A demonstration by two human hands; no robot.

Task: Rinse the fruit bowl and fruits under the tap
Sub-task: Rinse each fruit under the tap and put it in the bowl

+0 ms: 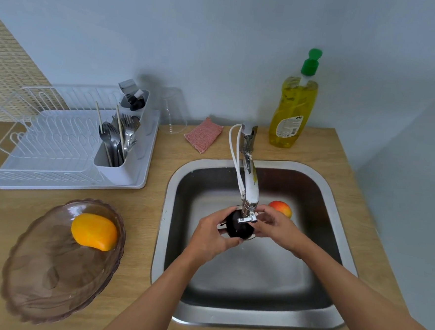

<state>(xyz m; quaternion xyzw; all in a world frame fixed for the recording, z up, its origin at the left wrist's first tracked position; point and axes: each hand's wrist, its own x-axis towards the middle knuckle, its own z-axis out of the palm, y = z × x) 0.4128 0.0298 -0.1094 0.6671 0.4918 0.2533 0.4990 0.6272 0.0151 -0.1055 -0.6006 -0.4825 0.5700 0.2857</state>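
A dark purple fruit (236, 229) is held over the steel sink (173, 187), right under the tap's spout (250, 193). My left hand (212, 238) grips it from the left and below. My right hand (275, 227) holds it from the right. A red-yellow fruit (281, 208) lies in the sink behind my right hand. On the counter to the left stands a brownish glass fruit bowl (48, 282) with an orange mango (94, 231) in it.
A white dish rack (58, 140) with cutlery stands at the back left. An upturned clear glass (172, 112), a red sponge (203, 134) and a yellow dish soap bottle (293, 111) line the wall. A wall closes the right side.
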